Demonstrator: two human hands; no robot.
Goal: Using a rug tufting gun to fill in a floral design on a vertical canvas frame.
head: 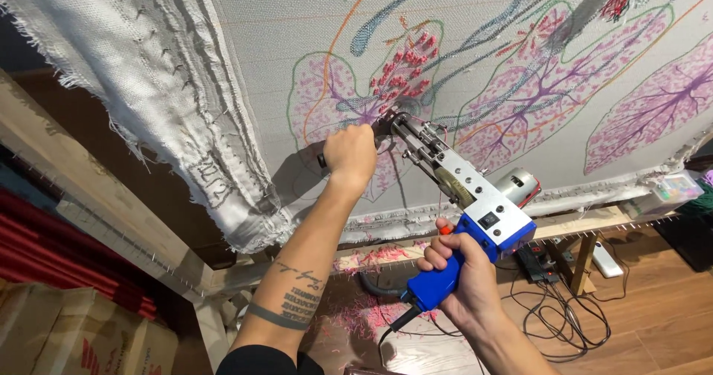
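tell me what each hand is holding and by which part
Both hands hold one tufting gun. The right hand grips its blue pistol handle at the rear; the left hand grips the front handle near the needle, against the stretched cloth.

stretched cloth point(475, 70) blocks ahead; wooden frame point(89, 197) flanks left; open room below the hands.

Wooden floor point(668, 323) — cables point(564, 315), pink yarn scraps point(356, 319).

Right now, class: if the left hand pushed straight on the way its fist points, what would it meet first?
The left hand would most likely meet the stretched cloth at once, near the pink leaf outline; it looks almost against it, though depth is unclear.
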